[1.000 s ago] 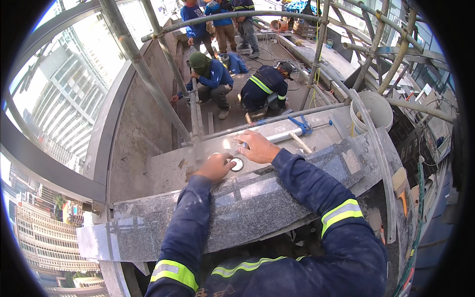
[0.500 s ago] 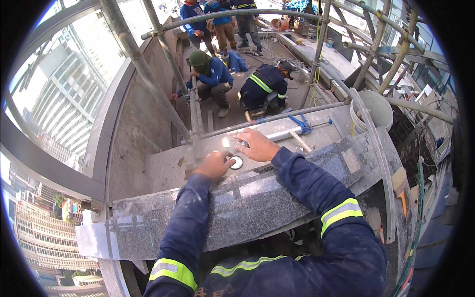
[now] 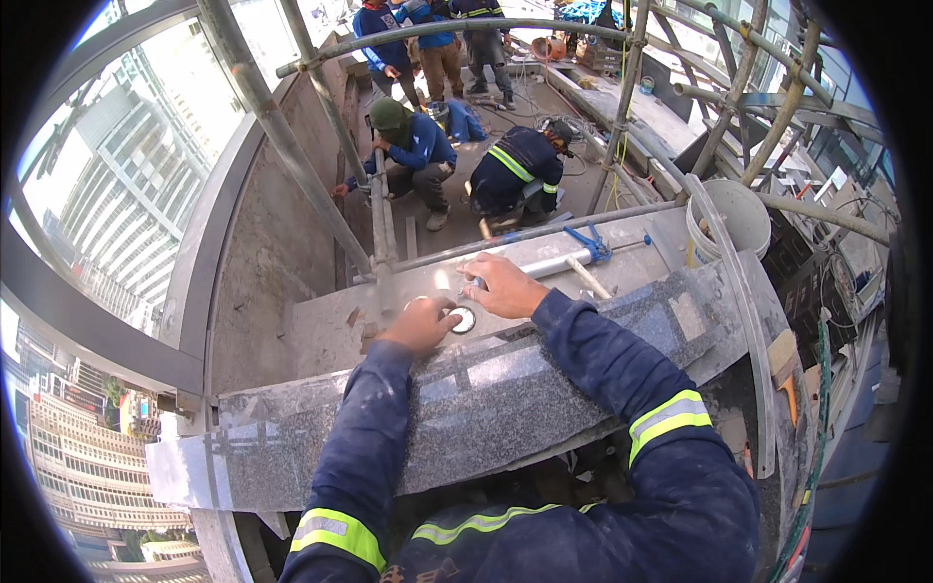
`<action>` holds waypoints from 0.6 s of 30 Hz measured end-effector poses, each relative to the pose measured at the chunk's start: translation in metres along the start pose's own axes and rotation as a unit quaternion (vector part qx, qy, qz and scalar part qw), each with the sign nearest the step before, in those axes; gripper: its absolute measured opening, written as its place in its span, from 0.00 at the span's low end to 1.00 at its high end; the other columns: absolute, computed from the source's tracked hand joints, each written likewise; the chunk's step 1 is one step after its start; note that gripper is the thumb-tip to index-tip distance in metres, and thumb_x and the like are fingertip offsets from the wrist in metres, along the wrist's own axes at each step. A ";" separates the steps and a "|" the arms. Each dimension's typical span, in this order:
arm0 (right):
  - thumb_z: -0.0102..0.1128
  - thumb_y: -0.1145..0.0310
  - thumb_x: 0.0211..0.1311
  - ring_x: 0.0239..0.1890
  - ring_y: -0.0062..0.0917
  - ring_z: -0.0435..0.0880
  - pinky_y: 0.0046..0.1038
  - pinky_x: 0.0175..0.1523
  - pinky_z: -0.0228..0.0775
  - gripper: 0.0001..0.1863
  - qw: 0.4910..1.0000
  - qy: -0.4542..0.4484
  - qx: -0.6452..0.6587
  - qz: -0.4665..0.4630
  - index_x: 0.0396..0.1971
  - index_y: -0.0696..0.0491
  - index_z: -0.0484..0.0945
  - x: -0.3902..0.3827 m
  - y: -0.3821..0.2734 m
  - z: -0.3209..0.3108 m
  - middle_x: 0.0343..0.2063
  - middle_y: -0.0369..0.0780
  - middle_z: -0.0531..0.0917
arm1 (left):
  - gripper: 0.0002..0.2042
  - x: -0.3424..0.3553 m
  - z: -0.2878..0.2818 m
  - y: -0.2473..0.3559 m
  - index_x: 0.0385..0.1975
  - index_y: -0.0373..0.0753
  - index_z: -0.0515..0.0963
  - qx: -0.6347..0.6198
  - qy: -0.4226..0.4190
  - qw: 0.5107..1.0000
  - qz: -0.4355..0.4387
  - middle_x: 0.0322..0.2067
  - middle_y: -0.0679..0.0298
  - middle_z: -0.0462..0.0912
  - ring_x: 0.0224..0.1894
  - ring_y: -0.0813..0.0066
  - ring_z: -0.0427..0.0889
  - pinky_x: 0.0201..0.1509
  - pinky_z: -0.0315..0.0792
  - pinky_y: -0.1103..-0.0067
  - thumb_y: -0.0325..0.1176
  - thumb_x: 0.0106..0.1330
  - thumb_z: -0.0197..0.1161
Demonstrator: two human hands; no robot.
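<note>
My left hand [image 3: 420,326] is curled at the far edge of a speckled grey granite slab [image 3: 472,413], its fingers beside a round white disc with a dark rim [image 3: 463,322] on the concrete ledge [image 3: 335,321]; what it grips, if anything, is hidden. Just right of it, my right hand [image 3: 501,287] is closed in a pinch on a small blue-grey object [image 3: 476,283], too small to identify. Behind that hand lie a silver caulking gun with a blue handle [image 3: 595,243] and a pale stick [image 3: 586,275].
Scaffold pipes [image 3: 255,92] cross ahead and beside me. Two co-workers crouch [image 3: 416,146] [image 3: 515,175] in the trough beyond; others stand behind [image 3: 437,49]. A white bucket [image 3: 739,219] is at the right, with an orange-handled brush [image 3: 785,384] nearer me. Tall buildings show beyond the left frame.
My hands keep almost the same pose and place. A standing co-worker in blue at the back has moved an arm and shifted slightly; the whole view has drifted only a little.
</note>
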State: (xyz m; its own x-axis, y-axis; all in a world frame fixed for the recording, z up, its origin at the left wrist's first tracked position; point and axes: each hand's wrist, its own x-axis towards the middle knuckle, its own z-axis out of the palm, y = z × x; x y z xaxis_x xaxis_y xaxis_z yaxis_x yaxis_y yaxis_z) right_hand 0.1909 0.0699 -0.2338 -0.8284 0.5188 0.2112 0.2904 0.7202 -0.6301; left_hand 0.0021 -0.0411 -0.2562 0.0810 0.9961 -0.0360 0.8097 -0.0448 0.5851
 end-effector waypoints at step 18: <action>0.60 0.67 0.62 0.48 0.44 0.79 0.38 0.55 0.71 0.19 1.000 0.006 -0.003 -0.014 0.51 0.59 0.78 0.000 0.003 0.001 0.42 0.51 0.79 | 0.20 -0.002 0.000 0.002 0.47 0.32 0.81 -0.003 0.010 1.000 0.007 0.40 0.43 0.85 0.45 0.47 0.84 0.52 0.76 0.65 0.43 0.66 0.60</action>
State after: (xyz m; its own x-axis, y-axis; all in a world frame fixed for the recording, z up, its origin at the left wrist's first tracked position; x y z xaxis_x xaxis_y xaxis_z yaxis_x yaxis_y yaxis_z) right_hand 0.1914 0.0713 -0.2364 -0.8305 0.5039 0.2374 0.2698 0.7368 -0.6200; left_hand 0.0038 -0.0431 -0.2545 0.0804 0.9967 -0.0116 0.8046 -0.0581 0.5910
